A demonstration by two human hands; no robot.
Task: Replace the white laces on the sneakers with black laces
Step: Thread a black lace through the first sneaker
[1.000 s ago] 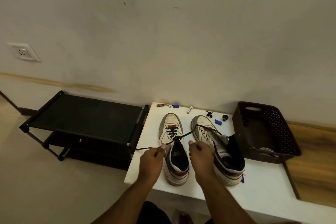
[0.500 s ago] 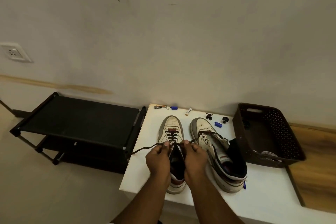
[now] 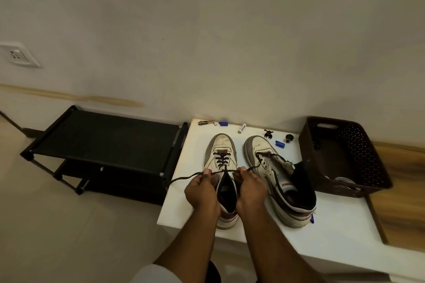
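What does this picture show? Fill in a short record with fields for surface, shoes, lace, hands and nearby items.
surface: white table
shoes: left sneaker part-laced in black; right sneaker beside it
lace: black lace, its loose end trailing off the table's left edge
hands: left hand and right hand each pinch the lace over the left sneaker
nearby: brown basket, black rack

Both hands, left (image 3: 202, 190) and right (image 3: 250, 188), pinch black lace (image 3: 222, 161) ends over left sneaker (image 3: 222, 156) on white worktop (image 3: 340, 225); right sneaker (image 3: 273, 177) beside it.
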